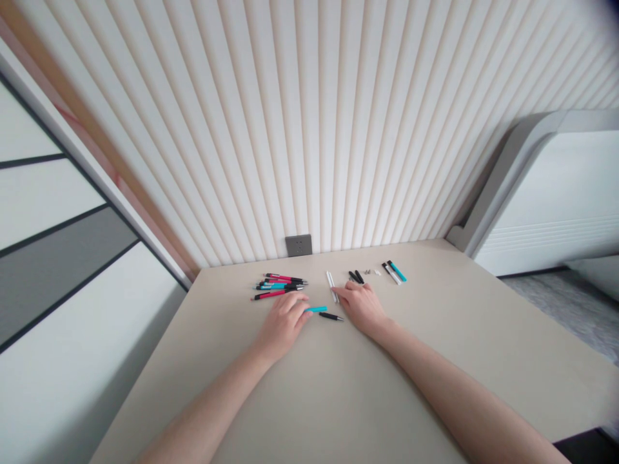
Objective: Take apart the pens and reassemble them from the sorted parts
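Resting open, empty: left hand [283,324] touching one teal barrel [318,309]; right hand [362,307] beside two white tubes [331,285].

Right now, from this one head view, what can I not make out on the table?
- Head view: the left hand covers one end of the teal barrel; whether it pinches it is unclear.
- Head view: the right hand lies against the white tubes; its underside is hidden, so the grip is unclear.
- Head view: the small parts near the wall are too small to identify.
- Head view: the pens overlap, so their count is unsure.
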A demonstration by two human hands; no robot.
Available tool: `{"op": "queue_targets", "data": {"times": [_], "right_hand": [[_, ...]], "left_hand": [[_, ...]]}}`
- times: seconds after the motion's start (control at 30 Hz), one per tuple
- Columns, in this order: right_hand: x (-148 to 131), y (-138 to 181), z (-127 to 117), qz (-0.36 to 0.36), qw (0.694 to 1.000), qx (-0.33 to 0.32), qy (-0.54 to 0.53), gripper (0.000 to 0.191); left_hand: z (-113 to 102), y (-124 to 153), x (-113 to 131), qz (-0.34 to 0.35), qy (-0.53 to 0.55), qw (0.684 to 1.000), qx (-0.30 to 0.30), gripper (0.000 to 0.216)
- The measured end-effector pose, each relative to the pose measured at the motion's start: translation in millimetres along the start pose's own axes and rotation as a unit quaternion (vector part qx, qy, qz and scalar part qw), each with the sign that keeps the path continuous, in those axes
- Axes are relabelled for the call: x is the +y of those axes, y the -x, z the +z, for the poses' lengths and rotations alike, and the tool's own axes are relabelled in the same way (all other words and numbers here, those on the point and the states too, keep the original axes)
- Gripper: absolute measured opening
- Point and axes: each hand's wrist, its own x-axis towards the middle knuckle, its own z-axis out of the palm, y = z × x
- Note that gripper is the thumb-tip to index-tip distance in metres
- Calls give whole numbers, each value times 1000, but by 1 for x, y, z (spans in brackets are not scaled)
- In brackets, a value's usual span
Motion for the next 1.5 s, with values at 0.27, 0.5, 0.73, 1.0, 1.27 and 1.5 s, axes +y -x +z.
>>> {"op": "queue_targets", "data": {"times": [0.27,0.5,0.73,1.0,1.27,1.5], "right_hand": [[0,3,1,1,1000,30,7,31],[0,2,4,-5,999,32,12,30],[8,2,7,40,996,65,35,30],[24,-1,5,107,991,67,45,30],[24,-1,8,82,993,77,27,31],[23,-1,8,97,993,66,30,32]], "left_hand": [[-1,0,1,2,-3,1000,-3,14],[0,0,-1,-1,-2,1000,-8,14],[1,1,-2,1,0,1000,0,12],[2,1,-2,-2,0,1000,-9,12],[1,1,-1,4,-2,1000,-7,13],[2,1,-2,1,3,1000,-2,11]]}}
